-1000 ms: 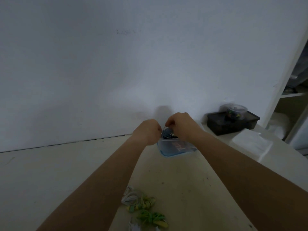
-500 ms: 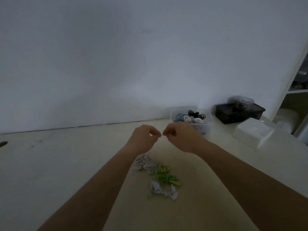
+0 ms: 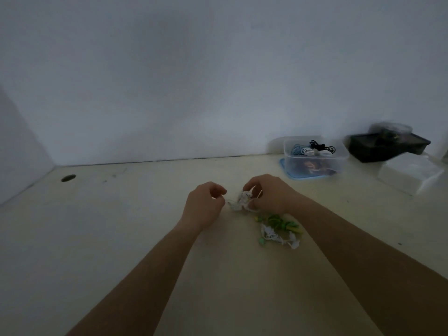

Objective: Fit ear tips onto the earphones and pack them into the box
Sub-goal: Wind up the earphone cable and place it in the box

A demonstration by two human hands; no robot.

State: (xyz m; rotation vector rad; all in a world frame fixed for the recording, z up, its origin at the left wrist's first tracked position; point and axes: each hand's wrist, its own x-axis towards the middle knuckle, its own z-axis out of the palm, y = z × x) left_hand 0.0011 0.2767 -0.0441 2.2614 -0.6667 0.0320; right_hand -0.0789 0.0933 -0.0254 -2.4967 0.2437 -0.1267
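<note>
Right hand (image 3: pixel 269 195) curled around white earphones (image 3: pixel 242 202) on the table (image 3: pixel 121 226); left hand (image 3: pixel 204 206) curled beside, grasp unclear.

A pale, scuffed tabletop (image 3: pixel 121 238) meets a bare white wall (image 3: pixel 194 81) in dim light; a dark round hole (image 3: pixel 68 178) sits near the left corner.
</note>
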